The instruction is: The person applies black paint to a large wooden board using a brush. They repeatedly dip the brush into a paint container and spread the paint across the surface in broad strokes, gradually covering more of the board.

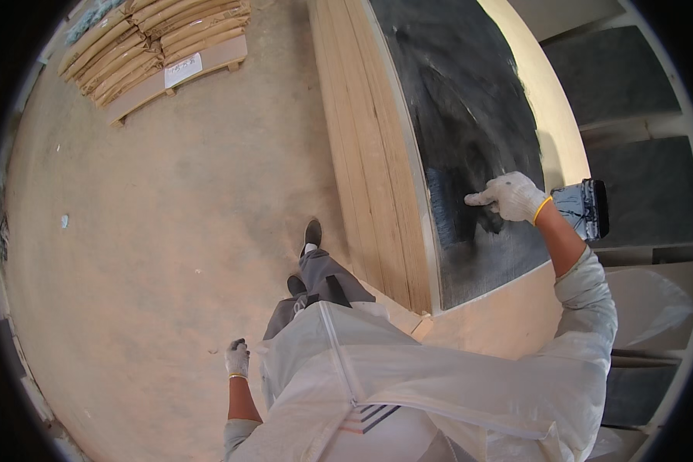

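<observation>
My right hand (510,196), in a whitish glove with a yellow cuff, is over the black-coated top of a large board stack (470,92). Its index finger stretches out to the left, the others curl under, and no tool shows in it. I cannot tell whether the fingertip touches the coating. The black surface is streaked and smeared, with a glossy bluish patch left of the finger. My left hand (237,358) hangs low at my side, its gloved fingers curled in and dark at the tips, with nothing visible in them.
Beyond my right wrist is a dark-rimmed, smeared tub (581,209). Pale wooden layers (369,154) form the stack's side. Several dark panels (612,73) lie at the far right. Brown sacks (131,46) are piled on a pallet (208,68) at the back left.
</observation>
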`<state>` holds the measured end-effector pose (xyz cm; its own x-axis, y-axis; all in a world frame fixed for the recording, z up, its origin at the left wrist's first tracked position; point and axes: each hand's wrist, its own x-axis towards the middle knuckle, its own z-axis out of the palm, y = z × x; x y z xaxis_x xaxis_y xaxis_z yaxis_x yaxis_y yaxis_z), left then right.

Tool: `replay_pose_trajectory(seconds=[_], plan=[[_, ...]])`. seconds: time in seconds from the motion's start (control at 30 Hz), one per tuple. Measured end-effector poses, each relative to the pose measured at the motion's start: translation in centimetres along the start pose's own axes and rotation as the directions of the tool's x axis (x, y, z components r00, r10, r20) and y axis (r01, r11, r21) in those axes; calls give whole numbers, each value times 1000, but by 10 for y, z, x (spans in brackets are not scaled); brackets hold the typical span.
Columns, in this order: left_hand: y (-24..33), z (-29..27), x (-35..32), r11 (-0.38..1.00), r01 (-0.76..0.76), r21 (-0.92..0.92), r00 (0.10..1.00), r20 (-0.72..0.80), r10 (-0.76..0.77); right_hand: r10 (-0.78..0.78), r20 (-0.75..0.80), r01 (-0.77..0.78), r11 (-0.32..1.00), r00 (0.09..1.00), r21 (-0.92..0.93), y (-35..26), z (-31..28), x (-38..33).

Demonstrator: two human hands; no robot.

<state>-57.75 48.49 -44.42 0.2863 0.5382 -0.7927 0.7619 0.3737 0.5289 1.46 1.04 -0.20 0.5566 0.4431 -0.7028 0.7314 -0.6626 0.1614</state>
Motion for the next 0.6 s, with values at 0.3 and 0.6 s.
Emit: replay_pose_trajectory(seconds=[0.3,0.6], plan=[[38,-8,41,987,-90,134,993,86,79,55,-163,-54,999,985,11,15,-19,44],[89,3,62,981,-143,131,982,143,124,76,-209,-61,995,975,80,5,-16,42]])
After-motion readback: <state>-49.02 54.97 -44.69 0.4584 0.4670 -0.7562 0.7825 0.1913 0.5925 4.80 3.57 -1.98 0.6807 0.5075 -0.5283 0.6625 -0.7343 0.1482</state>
